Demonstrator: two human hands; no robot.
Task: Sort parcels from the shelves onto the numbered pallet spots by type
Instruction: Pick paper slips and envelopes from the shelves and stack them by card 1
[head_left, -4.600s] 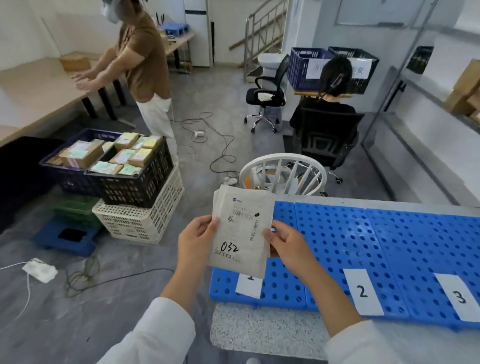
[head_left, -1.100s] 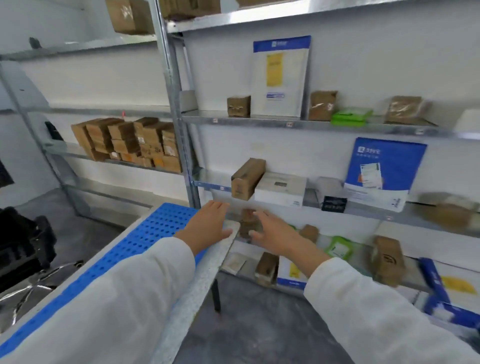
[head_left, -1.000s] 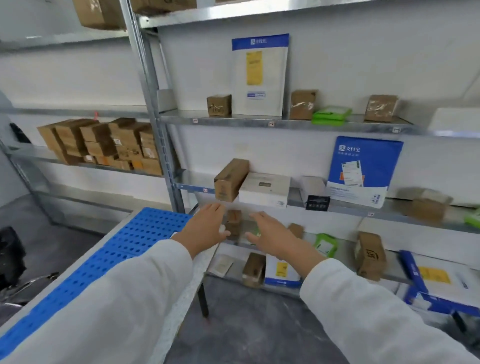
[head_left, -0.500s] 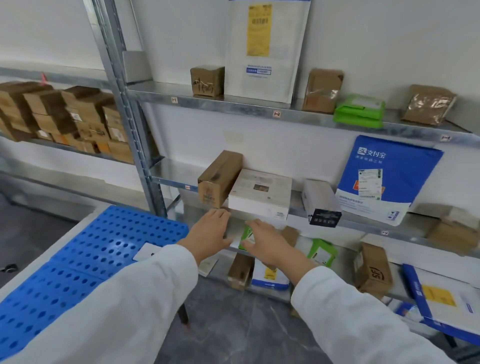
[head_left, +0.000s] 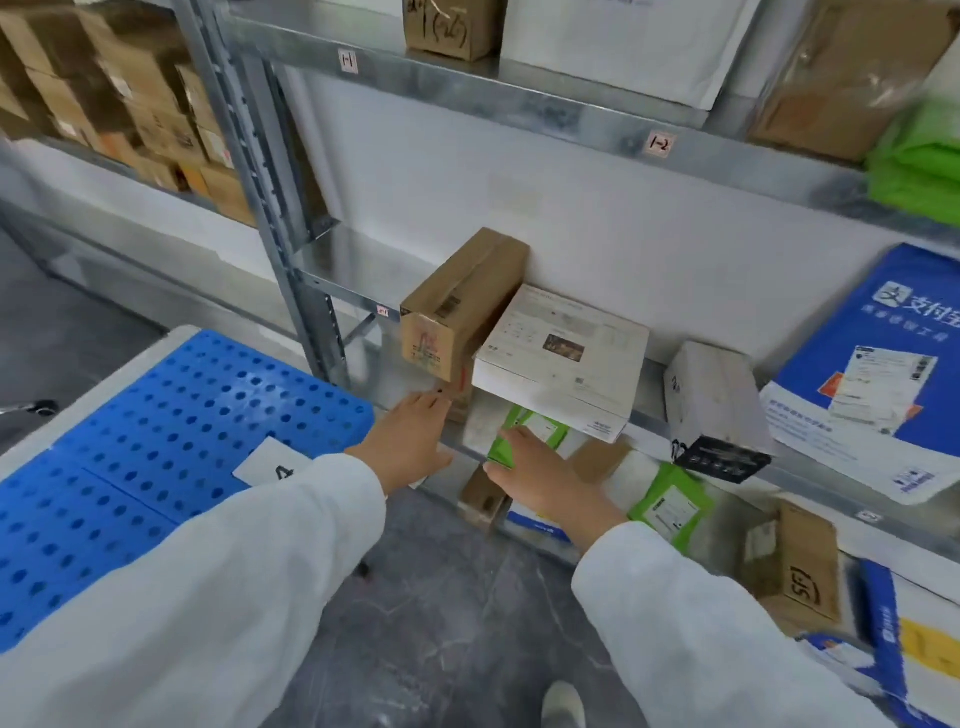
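Green parcel lies just below the white box, in the tight gap under the shelf; its far end is hidden by the box. Right hand rests its fingers on it, but whether that grip pinches I cannot tell. Left hand, grip loose with fingers straight, reaches left of the white box.

Fingertips of the left hand are blurred where they meet the brown box. The right hand covers part of a green parcel, and the white box hides the rest; whether the hand grips the parcel cannot be told. The white box's print is too small to read. The label "4" is half hidden by the left sleeve. The white mailer is cut off at the top and the blue mailer at the right. The stacked boxes are blurred.
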